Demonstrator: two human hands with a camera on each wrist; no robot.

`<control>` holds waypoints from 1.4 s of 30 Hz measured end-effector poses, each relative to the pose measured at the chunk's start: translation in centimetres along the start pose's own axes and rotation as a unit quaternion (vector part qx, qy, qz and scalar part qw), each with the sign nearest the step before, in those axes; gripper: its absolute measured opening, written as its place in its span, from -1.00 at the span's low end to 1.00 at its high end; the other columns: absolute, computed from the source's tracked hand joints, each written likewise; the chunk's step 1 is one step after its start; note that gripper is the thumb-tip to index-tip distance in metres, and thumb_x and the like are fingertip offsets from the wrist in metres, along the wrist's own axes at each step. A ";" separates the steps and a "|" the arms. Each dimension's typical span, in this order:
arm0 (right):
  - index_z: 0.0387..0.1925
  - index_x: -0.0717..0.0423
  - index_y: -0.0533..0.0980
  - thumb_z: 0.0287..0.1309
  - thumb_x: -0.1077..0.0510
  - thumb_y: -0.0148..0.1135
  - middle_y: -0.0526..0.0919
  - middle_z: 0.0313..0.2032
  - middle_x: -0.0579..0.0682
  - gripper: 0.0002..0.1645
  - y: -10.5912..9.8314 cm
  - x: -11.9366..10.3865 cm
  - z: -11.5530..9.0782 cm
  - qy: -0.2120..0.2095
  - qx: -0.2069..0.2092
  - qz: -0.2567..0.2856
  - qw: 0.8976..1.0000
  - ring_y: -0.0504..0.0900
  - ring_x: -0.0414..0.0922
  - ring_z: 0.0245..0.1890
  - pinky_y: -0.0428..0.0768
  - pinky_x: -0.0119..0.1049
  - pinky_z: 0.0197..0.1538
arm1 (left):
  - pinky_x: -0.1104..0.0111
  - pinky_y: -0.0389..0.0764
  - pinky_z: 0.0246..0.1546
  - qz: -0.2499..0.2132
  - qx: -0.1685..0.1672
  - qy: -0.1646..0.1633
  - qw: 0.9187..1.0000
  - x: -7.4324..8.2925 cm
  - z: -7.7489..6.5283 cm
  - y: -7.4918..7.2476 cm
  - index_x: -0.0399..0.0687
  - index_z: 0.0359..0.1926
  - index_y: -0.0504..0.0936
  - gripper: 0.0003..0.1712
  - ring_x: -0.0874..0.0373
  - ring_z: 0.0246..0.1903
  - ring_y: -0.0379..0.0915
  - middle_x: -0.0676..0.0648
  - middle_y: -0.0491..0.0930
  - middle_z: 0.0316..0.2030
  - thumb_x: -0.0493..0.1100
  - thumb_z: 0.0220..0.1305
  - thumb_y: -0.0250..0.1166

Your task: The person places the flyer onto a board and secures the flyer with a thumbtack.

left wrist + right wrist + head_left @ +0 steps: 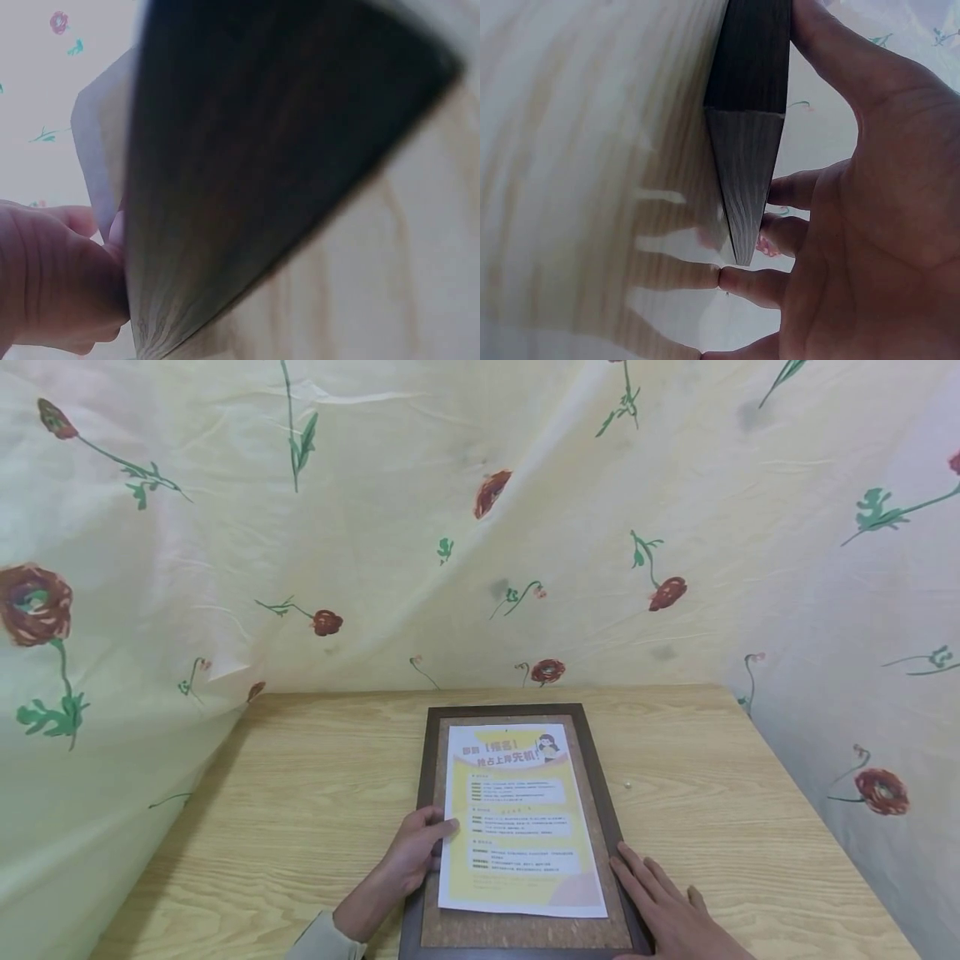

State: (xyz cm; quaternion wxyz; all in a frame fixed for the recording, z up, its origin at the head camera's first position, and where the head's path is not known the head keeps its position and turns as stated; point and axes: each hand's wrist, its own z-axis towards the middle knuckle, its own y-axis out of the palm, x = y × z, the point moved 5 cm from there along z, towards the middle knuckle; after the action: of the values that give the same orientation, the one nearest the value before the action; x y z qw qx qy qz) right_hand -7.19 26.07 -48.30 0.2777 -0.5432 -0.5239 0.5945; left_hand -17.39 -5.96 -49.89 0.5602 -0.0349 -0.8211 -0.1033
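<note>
A dark-framed cork board lies on the table, with a yellow and white printed poster flat against its cork. At the poster's top edge shows a tiny dark spot. My left hand grips the board's left side, its thumb reaching over the frame onto the poster's edge. In the left wrist view, the frame's dark side hides part of that hand. Along the right side of the frame my right hand rests with extended fingers. Its fingertips touch the tabletop beside the frame's corner in the right wrist view.
The light wood-grain table extends on both sides of the board. A tiny pale object lies to the board's right. Cream floral fabric hangs behind the table and along both sides.
</note>
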 end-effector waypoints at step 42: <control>0.45 0.17 0.17 -0.17 -0.56 0.30 0.13 0.44 0.22 0.33 0.2 0.1 0.1 0.008 -0.008 0.000 1.000 0.25 0.46 0.28 0.23 0.67 -0.16 | 0.22 0.71 -0.35 0.089 0.079 0.075 0.990 2.2 -2.1 -1.9 -0.50 0.29 0.22 -0.42 -0.05 -0.38 0.69 -0.28 0.68 -0.30 -0.38 0.28 0.11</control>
State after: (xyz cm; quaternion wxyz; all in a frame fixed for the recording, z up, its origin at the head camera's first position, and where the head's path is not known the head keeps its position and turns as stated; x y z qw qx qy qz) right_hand -7.21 26.07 -48.48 0.2774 -0.5503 -0.5262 0.5860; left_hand -16.63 -8.40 -47.40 0.6282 -0.0556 -0.7760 0.0097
